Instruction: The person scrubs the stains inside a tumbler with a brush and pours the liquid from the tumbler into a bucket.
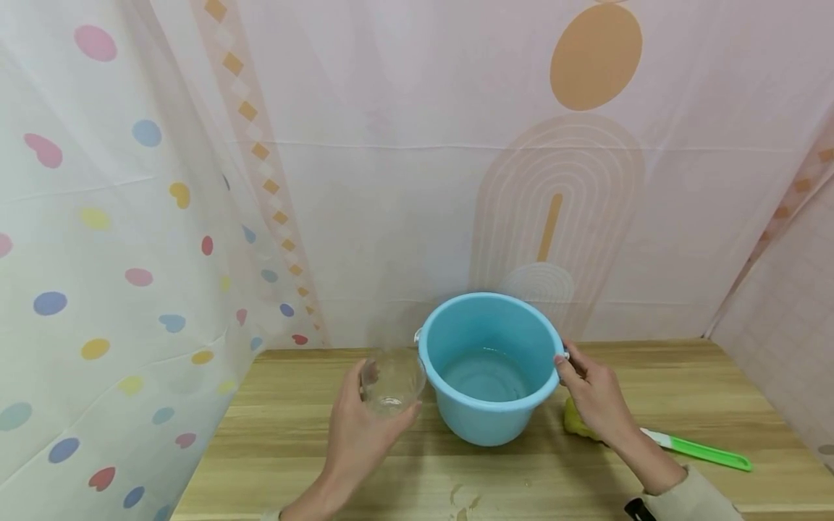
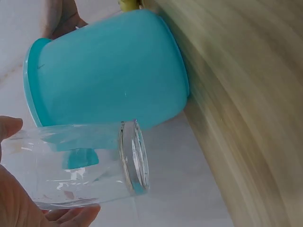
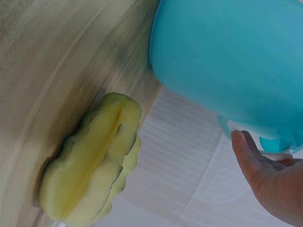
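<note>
My left hand [image 1: 361,438] grips a clear glass [image 1: 393,380] just left of a light blue bucket [image 1: 485,422]. In the left wrist view the thick-bottomed glass [image 2: 90,165] looks upright, its base raised off the wood. The bucket stands on the table with water [image 1: 485,376] in its lower part. At the bucket's right side, my right hand [image 1: 598,398] holds the rim by the handle joint, thumb at the top edge. A sponge brush lies behind the right wrist, with its yellow sponge head [image 3: 92,163] plain in the right wrist view.
The brush's green and white handle [image 1: 706,452] points right along the wooden table [image 1: 280,434]. A few wet spots [image 1: 462,499] mark the wood near the front edge. Printed curtains [image 1: 391,217] hang behind the table and at both sides.
</note>
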{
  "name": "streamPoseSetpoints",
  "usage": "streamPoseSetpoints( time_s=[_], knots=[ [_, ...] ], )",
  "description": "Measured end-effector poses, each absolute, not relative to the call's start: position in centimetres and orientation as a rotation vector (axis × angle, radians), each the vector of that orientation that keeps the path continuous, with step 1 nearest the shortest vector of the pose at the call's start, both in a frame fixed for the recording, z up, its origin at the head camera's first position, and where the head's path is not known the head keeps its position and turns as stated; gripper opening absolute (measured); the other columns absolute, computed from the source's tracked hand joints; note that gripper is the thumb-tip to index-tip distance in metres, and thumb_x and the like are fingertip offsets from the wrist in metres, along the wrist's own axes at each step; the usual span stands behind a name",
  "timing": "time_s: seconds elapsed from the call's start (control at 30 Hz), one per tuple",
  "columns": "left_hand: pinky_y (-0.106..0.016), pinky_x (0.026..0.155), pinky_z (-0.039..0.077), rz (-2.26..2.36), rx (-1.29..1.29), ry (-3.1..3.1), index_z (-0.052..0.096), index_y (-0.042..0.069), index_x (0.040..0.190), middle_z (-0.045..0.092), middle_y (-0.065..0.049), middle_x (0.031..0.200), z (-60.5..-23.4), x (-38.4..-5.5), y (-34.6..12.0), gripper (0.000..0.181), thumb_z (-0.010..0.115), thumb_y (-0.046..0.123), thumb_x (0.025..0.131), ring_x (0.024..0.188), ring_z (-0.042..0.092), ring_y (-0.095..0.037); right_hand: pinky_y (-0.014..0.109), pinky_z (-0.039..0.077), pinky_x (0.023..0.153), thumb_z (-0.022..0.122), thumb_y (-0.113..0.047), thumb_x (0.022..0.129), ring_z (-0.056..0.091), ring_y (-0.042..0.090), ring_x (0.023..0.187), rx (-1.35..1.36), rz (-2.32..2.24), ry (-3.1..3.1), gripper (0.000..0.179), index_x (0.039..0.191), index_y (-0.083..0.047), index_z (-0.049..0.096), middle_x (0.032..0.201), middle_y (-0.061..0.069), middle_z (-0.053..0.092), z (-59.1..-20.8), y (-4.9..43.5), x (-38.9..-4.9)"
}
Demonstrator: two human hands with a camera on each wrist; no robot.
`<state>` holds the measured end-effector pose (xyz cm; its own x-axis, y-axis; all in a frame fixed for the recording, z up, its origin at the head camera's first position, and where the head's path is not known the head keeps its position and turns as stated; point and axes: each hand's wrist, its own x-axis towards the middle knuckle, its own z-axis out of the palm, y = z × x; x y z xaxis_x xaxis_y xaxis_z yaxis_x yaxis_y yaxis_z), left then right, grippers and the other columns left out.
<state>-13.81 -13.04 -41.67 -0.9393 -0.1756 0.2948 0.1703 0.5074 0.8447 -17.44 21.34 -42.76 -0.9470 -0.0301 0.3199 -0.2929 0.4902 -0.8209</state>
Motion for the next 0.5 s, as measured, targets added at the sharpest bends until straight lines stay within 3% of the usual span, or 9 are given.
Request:
streamPoseSetpoints(
  time_s=[0.23, 0.5],
  knots=[
    [-0.058, 0.101, 0.051, -1.444, -0.041, -2.388, 0.050, 0.006, 0.141, 0.063, -0.013, 0.133, -42.1, -12.9, -12.9, 0.088, 0.099, 0.021, 0.069, 0.123, 0.061, -0.034, 0.042, 0.062, 0.083, 0.051, -0.028, 0.113, 0.070, 0.040, 0.112, 0.264, 1.434, -2.483, 0.056, 0.153, 0.009, 0.042, 0.143, 0.032, 0.055, -42.7, 21.3, -17.4],
    [-0.050, 0.100, 0.053, -1.461, -0.080, -2.334, 0.051, 0.006, 0.138, 0.067, -0.010, 0.127, -42.6, -12.1, -12.6, 0.089, 0.099, 0.011, 0.064, 0.117, 0.065, -0.029, 0.042, 0.062, 0.083, 0.052, -0.028, 0.112, 0.070, 0.040, 0.113, 0.261, 1.446, -2.482, 0.056, 0.154, 0.009, 0.042, 0.145, 0.031, 0.054, -42.7, 21.3, -17.4]
  ],
)
